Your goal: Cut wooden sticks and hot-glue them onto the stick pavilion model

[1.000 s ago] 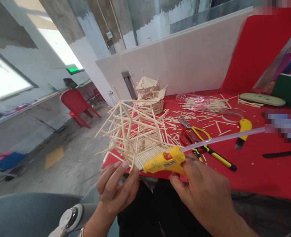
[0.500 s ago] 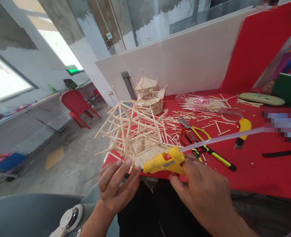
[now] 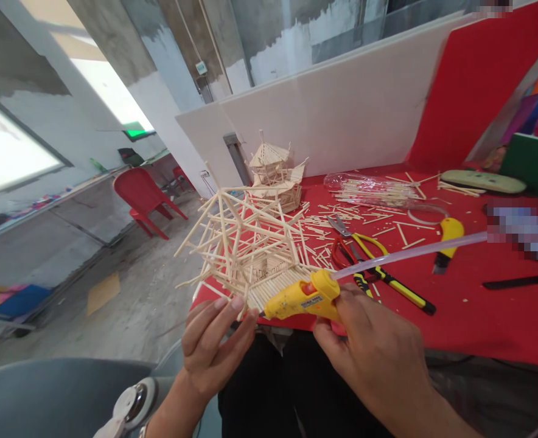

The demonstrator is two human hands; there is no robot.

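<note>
My right hand [image 3: 372,340] is wrapped round the handle of a yellow hot glue gun [image 3: 300,298], with a long clear glue stick [image 3: 410,254] running out of its back. The nozzle points left, close to the fingertips of my left hand [image 3: 218,340]. Those fingers pinch the near lower edge of an open model frame [image 3: 239,228] made of thin wooden sticks, by a stick end. Whether the nozzle touches the wood I cannot tell. A floor of side-by-side sticks shows inside the frame.
Behind stands a small stick pagoda [image 3: 271,167]. Loose stick pieces [image 3: 333,216], a plastic bag of sticks [image 3: 373,188], yellow-handled pliers [image 3: 401,289], red-handled scissors [image 3: 339,252] and a yellow cutter [image 3: 451,234] lie on the red table [image 3: 479,322]. A red chair [image 3: 143,194] is at left.
Almost nothing differs. The glue gun and both hands hold nearly the same place, with only a very slight shift of the view.
</note>
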